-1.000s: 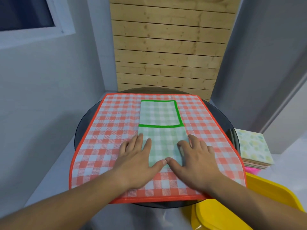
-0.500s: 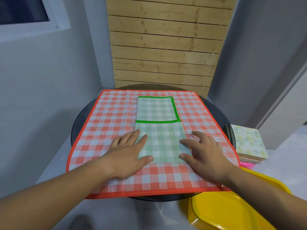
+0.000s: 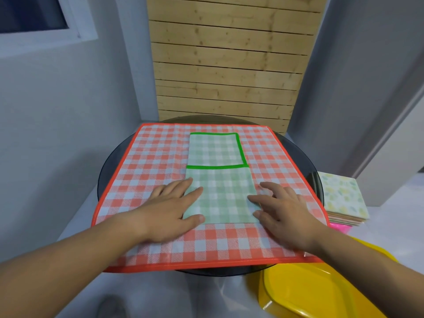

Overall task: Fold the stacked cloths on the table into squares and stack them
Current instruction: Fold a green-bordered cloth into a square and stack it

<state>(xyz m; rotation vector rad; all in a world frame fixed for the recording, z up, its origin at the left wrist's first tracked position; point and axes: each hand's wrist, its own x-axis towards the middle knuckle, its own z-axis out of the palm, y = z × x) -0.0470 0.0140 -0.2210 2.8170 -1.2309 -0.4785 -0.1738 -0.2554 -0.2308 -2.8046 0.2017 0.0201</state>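
A green checked cloth with a bright green border (image 3: 220,177) lies folded into a long strip on a large red checked cloth (image 3: 146,180) spread over the round dark table (image 3: 107,171). The strip's near half is folded over and shows no border. My left hand (image 3: 171,210) lies flat on the strip's left edge, fingers spread. On its right edge rests my right hand (image 3: 282,207), also flat with fingers apart. Neither hand grips anything.
To the right, beside the table, a stack of folded pastel cloths (image 3: 341,198) sits on something pink (image 3: 341,228). A yellow plastic tub (image 3: 316,292) stands at the lower right, below the table edge. Grey walls and a wooden slatted panel (image 3: 227,65) close the far side.
Both hands have slid apart from the middle of the green strip's near half out to its left and right edges, staying flat on it.
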